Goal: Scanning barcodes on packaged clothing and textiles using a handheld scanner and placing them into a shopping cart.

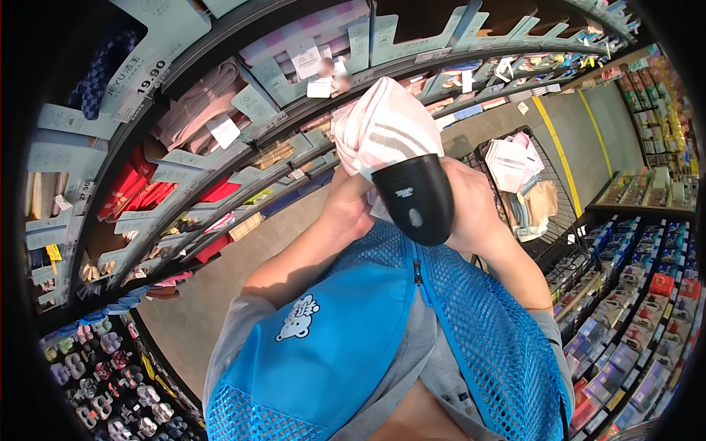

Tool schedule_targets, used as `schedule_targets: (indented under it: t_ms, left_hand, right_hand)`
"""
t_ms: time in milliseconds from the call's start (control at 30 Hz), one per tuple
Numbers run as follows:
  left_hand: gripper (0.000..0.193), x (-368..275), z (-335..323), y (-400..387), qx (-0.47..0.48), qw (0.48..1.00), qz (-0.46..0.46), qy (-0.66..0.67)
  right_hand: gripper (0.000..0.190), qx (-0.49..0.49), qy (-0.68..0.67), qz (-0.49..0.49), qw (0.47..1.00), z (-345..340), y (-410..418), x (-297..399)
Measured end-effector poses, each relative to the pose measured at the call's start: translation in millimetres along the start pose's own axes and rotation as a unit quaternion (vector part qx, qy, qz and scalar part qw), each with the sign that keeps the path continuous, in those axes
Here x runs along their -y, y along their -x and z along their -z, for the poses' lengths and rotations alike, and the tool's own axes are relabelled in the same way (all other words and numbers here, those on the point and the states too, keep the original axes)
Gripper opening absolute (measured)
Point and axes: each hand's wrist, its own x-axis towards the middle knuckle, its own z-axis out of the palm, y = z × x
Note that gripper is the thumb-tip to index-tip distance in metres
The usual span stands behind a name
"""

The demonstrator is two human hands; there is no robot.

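Note:
In front of my chest, my left hand (348, 206) grips a folded pink towel (394, 118) with grey stripes near one end. A white tag (379, 209) shows just below the towel, partly hidden. My right hand (473, 204) is closed around a black handheld barcode scanner (416, 201), whose rounded body hides most of those fingers. The scanner's upper edge overlaps the lower part of the towel; whether they touch I cannot tell.
Shelves (207, 41) of folded towels in pale green display boxes curve along the left and far side. A wire cart (557, 204) at right holds a pink striped towel (507, 160) and other textiles. Slippers (110, 375) hang lower left; packaged goods (634, 331) line the right.

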Motion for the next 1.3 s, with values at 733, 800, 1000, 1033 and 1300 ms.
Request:
schedule_targets:
  t_ms: [733,800,1000,1033,1300]
  left_hand:
    - [0.070,-1.4,-6.8,-15.4,-0.083,0.978,-0.055,-0.182]
    - [0.069,-3.5,-5.8,-13.5,-0.093,0.979,-0.052,-0.172]
    - [0.063,-10.3,-3.9,-11.3,-0.133,0.930,-0.170,-0.296]
    - [0.063,-10.0,2.3,-12.6,-0.154,0.918,-0.176,-0.320]
    - [0.066,-5.6,12.5,-16.2,-0.198,0.893,-0.153,-0.374]
  right_hand:
    - [0.023,-0.050,-0.485,-0.358,0.797,-21.2,-7.7,-31.8]
    - [0.025,-0.019,-0.480,-0.378,0.791,-23.2,-4.9,-38.5]
    - [0.034,0.004,-0.317,-0.262,0.912,-6.4,11.3,-55.1]
    - [0.032,0.055,-0.284,-0.270,0.918,8.7,14.0,-48.1]
    - [0.031,0.189,-0.149,-0.188,0.952,32.1,18.9,-20.8]
